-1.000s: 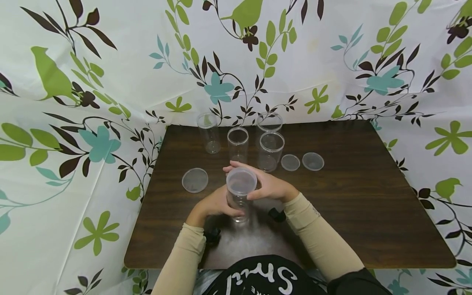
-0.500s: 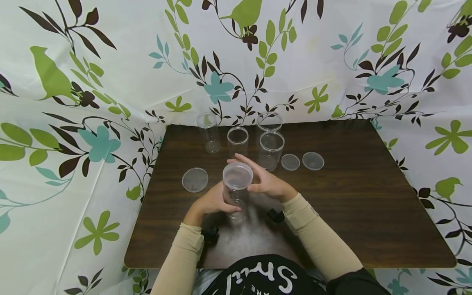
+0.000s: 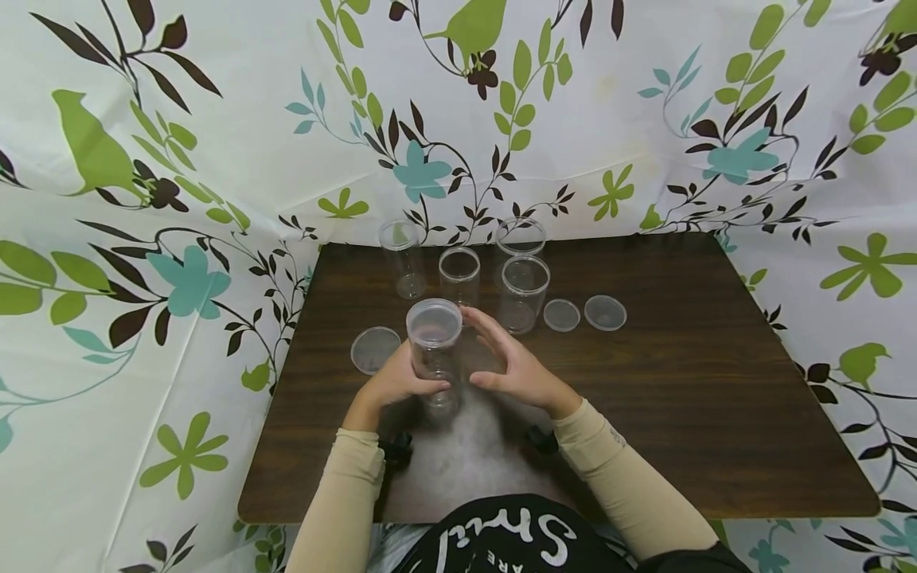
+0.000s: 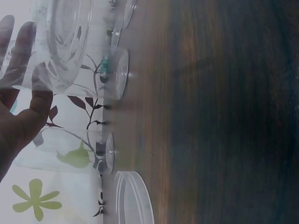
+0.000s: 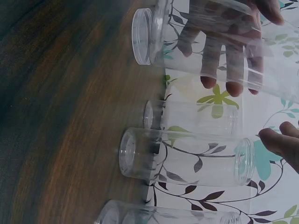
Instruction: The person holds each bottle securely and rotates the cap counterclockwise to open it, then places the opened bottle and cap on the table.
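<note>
- Compared with one second before, the lidded jar (image 3: 434,350) has travelled to the left and a little away from the body, and the right hand (image 3: 517,368) has let go of its lid.
- Under both hands lies the dark wooden desk (image 3: 716,382), the largest thing in view, with flowered cloth (image 3: 143,239) hanging around it.
- Beyond the hands four open clear jars (image 3: 525,291) stand upright in a loose group near the far edge of the desk.
- The left hand (image 3: 390,386) grasps the lidded jar around its lower body, fingers curled on the wall; the jar is upright, and I cannot tell if its base touches the desk.
- The right hand is released, fingers nearly straight, just beside the jar on its right and not touching it.
- To the left of the left hand one loose lid (image 3: 376,348) lies flat; beyond the right hand, two smaller lids (image 3: 561,315) lie side by side.
- My judgement: the closing of this jar looks finished, and the step in hand is putting it aside on the left.
- The next move calls for setting it down standing, then fetching an open jar and the lid that matches its mouth.
</note>
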`<state>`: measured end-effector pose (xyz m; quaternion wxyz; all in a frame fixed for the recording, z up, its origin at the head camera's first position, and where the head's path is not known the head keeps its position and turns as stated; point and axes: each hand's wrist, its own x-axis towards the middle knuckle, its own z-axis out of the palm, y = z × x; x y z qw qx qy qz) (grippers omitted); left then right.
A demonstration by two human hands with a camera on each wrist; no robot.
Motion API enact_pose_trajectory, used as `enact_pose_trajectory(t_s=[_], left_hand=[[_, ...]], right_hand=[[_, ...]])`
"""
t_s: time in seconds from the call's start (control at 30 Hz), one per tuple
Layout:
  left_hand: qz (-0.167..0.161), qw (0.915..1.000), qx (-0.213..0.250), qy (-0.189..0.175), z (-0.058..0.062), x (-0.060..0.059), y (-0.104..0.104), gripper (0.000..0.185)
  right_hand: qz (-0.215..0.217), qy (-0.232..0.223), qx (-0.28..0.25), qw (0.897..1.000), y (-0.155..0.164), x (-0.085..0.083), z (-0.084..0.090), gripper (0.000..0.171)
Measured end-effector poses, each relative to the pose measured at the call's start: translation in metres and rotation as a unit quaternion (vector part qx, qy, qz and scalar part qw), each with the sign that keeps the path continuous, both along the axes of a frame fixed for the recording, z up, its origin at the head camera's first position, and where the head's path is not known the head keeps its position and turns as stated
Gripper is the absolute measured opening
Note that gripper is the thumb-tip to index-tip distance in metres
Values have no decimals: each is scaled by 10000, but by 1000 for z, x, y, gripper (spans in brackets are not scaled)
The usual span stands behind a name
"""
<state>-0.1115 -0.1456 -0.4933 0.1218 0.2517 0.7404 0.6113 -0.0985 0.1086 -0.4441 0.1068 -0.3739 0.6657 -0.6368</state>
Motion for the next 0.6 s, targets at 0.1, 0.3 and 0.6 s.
enact_pose_trajectory(t_s=[0.1,0.3,0.6], left_hand=[[-14,10000,-67,16,-1,0,1,87],[-179,9997,-172,-2,-2,1,10,87],[-630,9977,-58,-239,-5,6,22,89]], right_hand=[[-76,65,157,9998,-1,1,-1,91],[-278,-7,279,9992,-9,-4,0,102],[-263,11,102,9996,-14,-17,1,91]])
